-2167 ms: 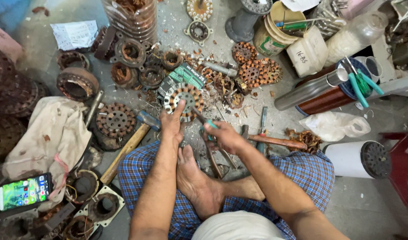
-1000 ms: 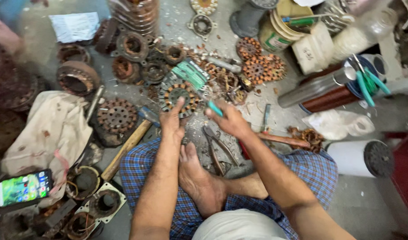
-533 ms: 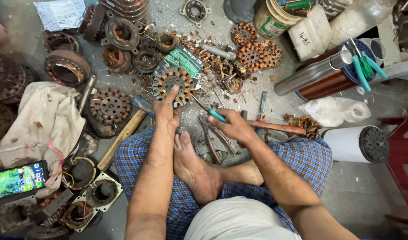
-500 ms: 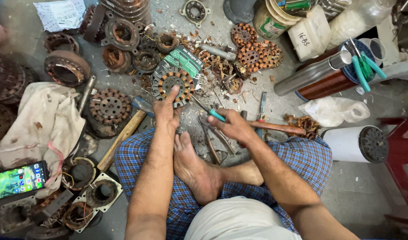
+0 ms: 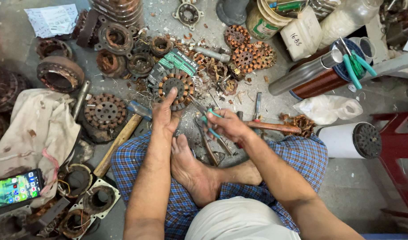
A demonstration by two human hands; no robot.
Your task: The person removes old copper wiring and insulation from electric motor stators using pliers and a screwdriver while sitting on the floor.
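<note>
- Here, the left hand presses flat on a round copper-wound stator on the floor.
- The right hand grips green-handled pliers, fingers closed around the handles.

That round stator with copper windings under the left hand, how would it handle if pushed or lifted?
The stator looks like stacked steel, so probably stiff and heavy for its size. Lying flat, it should slide rather than roll. Its frayed copper windings may snag the left hand.
</note>
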